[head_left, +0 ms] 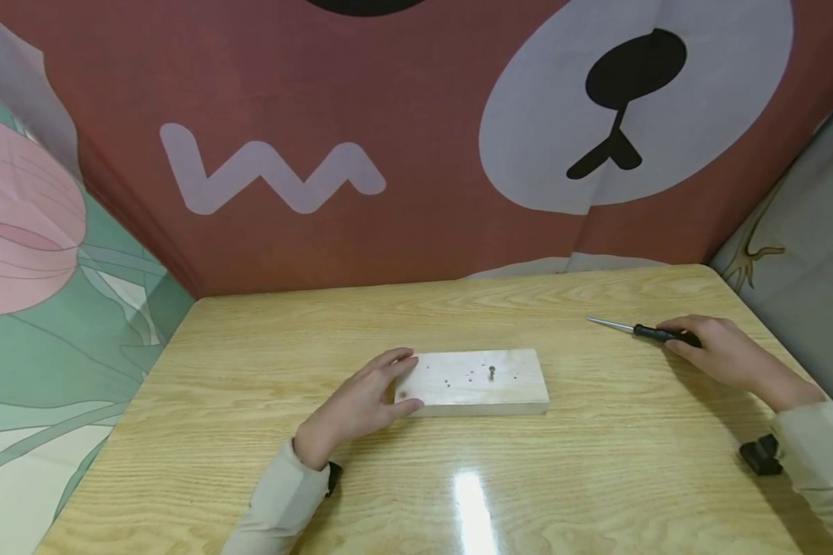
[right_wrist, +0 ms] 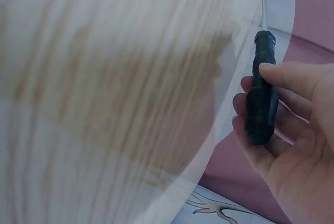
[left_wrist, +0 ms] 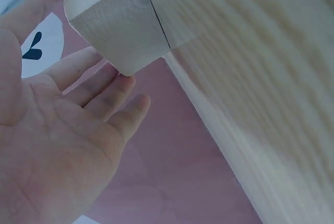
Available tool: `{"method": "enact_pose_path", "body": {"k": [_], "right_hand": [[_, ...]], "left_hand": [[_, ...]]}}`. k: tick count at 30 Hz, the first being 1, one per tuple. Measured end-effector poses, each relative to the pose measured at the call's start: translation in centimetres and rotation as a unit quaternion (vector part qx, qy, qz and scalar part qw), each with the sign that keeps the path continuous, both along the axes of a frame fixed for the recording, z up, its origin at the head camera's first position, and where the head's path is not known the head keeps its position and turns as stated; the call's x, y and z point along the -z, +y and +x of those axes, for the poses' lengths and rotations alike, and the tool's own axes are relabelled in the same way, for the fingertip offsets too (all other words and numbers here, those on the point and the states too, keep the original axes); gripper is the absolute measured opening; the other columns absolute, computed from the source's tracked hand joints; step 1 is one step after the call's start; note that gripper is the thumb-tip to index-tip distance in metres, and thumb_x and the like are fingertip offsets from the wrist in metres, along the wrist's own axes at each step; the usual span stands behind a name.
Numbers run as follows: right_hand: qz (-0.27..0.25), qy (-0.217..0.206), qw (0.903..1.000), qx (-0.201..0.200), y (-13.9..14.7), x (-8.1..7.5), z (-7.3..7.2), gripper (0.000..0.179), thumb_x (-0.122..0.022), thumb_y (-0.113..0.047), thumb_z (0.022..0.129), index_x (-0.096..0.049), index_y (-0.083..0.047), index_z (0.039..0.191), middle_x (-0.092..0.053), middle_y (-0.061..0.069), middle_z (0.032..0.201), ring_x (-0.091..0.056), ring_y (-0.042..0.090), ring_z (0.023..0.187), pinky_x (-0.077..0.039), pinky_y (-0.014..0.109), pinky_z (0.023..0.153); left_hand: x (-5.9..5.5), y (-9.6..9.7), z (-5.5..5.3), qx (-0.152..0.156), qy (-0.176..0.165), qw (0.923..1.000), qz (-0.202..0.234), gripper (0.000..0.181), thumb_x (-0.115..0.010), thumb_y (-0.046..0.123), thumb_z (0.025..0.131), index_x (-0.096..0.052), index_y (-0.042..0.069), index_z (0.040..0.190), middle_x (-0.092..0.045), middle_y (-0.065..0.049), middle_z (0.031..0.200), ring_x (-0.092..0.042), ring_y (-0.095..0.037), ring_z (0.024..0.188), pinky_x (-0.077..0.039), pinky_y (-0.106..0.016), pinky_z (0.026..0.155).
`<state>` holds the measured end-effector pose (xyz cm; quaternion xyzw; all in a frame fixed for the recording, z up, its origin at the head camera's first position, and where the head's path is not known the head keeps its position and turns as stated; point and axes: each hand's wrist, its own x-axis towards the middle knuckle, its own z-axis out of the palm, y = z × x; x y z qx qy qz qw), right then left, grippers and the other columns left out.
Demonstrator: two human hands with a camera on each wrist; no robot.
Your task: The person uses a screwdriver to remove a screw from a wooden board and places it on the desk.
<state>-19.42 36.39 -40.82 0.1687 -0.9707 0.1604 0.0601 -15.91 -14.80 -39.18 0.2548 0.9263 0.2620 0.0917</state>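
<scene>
A pale wooden block (head_left: 472, 391) lies flat near the middle of the table. One screw (head_left: 491, 373) stands up from its top, right of centre, among several small holes. My left hand (head_left: 361, 397) holds the block's left end, thumb at the front edge and fingers at the back. The left wrist view shows the end face of the block (left_wrist: 120, 31) between the thumb and fingertips. Off to the right, my right hand (head_left: 725, 354) grips a screwdriver (right_wrist: 262, 98) by its black handle. Its metal shaft points left, toward the far side of the table.
The light wood-grain table (head_left: 284, 339) ends at a red printed cloth (head_left: 416, 231) hanging behind it. Printed cloths also hang on the left and right sides. A small black device (head_left: 761, 455) sits under the right sleeve.
</scene>
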Motion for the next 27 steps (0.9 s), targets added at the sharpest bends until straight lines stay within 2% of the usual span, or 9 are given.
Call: {"method": "enact_pose_path", "body": {"k": [4, 6, 9, 11, 13, 16, 21, 27], "right_hand": [[0.002, -0.007, 1.0000, 0.000, -0.1, -0.2, 0.1, 0.033, -0.067, -0.002, 0.091, -0.064, 0.010, 0.121, -0.065, 0.035, 0.114, -0.063, 0.051, 0.101, -0.053, 0.056, 0.074], [0.003, -0.008, 1.0000, 0.000, -0.2, -0.3, 0.1, 0.033, -0.067, -0.003, 0.092, -0.063, 0.010, 0.122, -0.065, 0.035, 0.115, -0.065, 0.046, 0.096, -0.053, 0.048, 0.070], [0.004, -0.005, 1.0000, 0.000, -0.3, -0.4, 0.3, 0.032, -0.066, -0.003, 0.093, -0.063, 0.010, 0.123, -0.066, 0.033, 0.113, -0.063, 0.023, 0.078, -0.046, 0.031, 0.061], [0.002, -0.001, 1.0000, 0.000, -0.5, -0.6, 0.5, 0.031, -0.065, -0.004, 0.094, -0.063, 0.010, 0.123, -0.067, 0.031, 0.111, -0.052, 0.007, 0.067, -0.037, 0.025, 0.057], [-0.004, 0.004, 1.0000, 0.000, -0.6, -0.7, 0.7, 0.031, -0.064, -0.005, 0.095, -0.063, 0.009, 0.123, -0.067, 0.030, 0.110, -0.040, 0.001, 0.061, -0.032, 0.022, 0.054], [-0.016, 0.010, 0.9998, 0.002, -0.9, -0.8, 0.9, 0.032, -0.063, -0.007, 0.097, -0.062, 0.008, 0.124, -0.067, 0.030, 0.108, -0.033, 0.000, 0.056, -0.029, 0.022, 0.052], [-0.028, 0.015, 0.9994, 0.012, -1.4, -1.1, 1.3, 0.032, -0.061, -0.009, 0.099, -0.062, 0.006, 0.127, -0.066, 0.031, 0.110, -0.036, 0.002, 0.057, -0.029, 0.022, 0.052], [-0.039, 0.041, 0.9983, 0.011, -1.9, -1.4, 1.5, 0.031, -0.063, -0.007, 0.097, -0.063, 0.004, 0.126, -0.066, 0.032, 0.113, -0.039, 0.001, 0.059, -0.031, 0.022, 0.050]], "left_hand": [[-0.1, -0.3, -0.1, 0.000, -0.015, 0.9996, 0.024, 0.071, -0.072, 0.037, 0.092, -0.045, 0.005, 0.149, -0.037, -0.007, 0.158, -0.034, -0.029, 0.147, -0.038, -0.048, 0.117], [-0.1, -0.5, -0.3, 0.002, -0.023, 0.9989, 0.041, 0.070, -0.074, 0.034, 0.090, -0.046, 0.005, 0.148, -0.038, -0.008, 0.158, -0.035, -0.029, 0.147, -0.039, -0.047, 0.116], [-0.1, -0.7, -0.4, 0.008, -0.028, 0.9980, 0.055, 0.070, -0.075, 0.031, 0.089, -0.047, 0.004, 0.147, -0.040, -0.010, 0.157, -0.035, -0.030, 0.147, -0.039, -0.048, 0.116], [-0.1, -0.7, -0.5, 0.011, -0.028, 0.9978, 0.059, 0.070, -0.075, 0.031, 0.089, -0.047, 0.004, 0.146, -0.040, -0.011, 0.156, -0.035, -0.031, 0.147, -0.039, -0.048, 0.116], [-0.1, -0.7, -0.5, 0.012, -0.028, 0.9978, 0.060, 0.069, -0.075, 0.031, 0.089, -0.048, 0.004, 0.146, -0.041, -0.011, 0.156, -0.036, -0.031, 0.146, -0.039, -0.048, 0.116], [0.0, -0.7, -0.5, 0.011, -0.027, 0.9979, 0.059, 0.070, -0.076, 0.030, 0.088, -0.048, 0.004, 0.146, -0.041, -0.011, 0.156, -0.036, -0.031, 0.146, -0.038, -0.048, 0.116], [-0.1, -0.6, -0.5, 0.007, -0.032, 0.9978, 0.057, 0.070, -0.076, 0.030, 0.088, -0.048, 0.004, 0.146, -0.041, -0.011, 0.156, -0.035, -0.031, 0.147, -0.037, -0.048, 0.117], [-0.1, -0.6, -0.5, 0.004, -0.032, 0.9980, 0.055, 0.070, -0.076, 0.030, 0.088, -0.048, 0.004, 0.146, -0.041, -0.011, 0.156, -0.035, -0.030, 0.147, -0.037, -0.048, 0.117]]}}
